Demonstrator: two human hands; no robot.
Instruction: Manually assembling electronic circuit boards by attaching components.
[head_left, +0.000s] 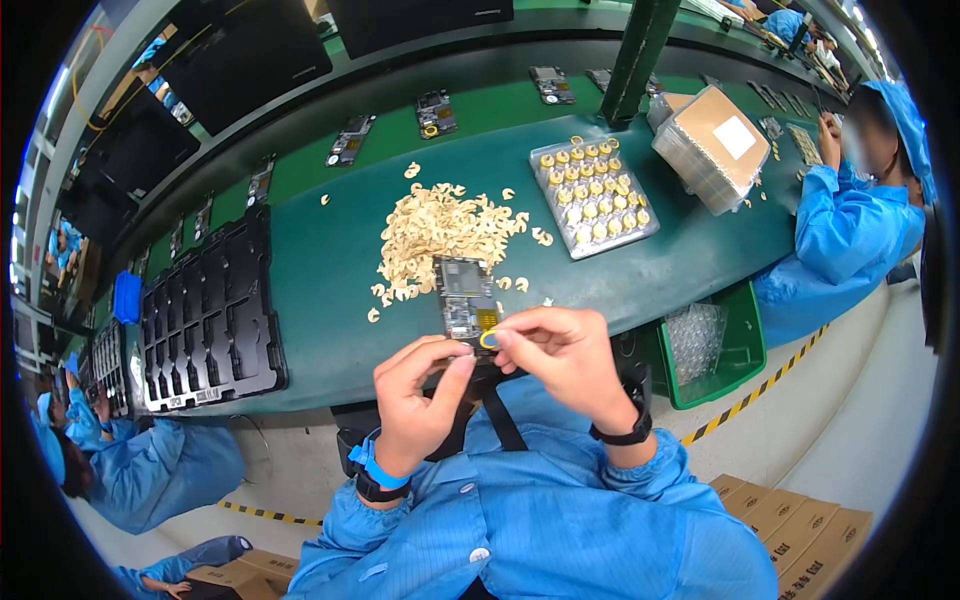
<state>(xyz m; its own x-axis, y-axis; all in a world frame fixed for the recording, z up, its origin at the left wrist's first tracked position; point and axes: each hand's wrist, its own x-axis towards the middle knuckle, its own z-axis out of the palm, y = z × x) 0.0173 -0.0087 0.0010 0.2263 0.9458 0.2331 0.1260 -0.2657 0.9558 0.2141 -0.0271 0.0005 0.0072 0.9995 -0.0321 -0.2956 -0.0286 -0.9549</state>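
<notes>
Black circuit board point(464, 285) sits in left grip point(418, 396).

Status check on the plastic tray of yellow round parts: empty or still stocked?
Stocked: rows of yellow round parts sit across the plastic tray. Cannot tell whether every pocket is filled.

Fingers point(410, 368) partly hide the circuit board point(466, 290); the view's lower edge crops brown cartons point(800, 530).

Green bin point(722, 387) holding clear plastic point(694, 342); cardboard boxes point(800, 528); striped floor tape point(751, 393)
</notes>
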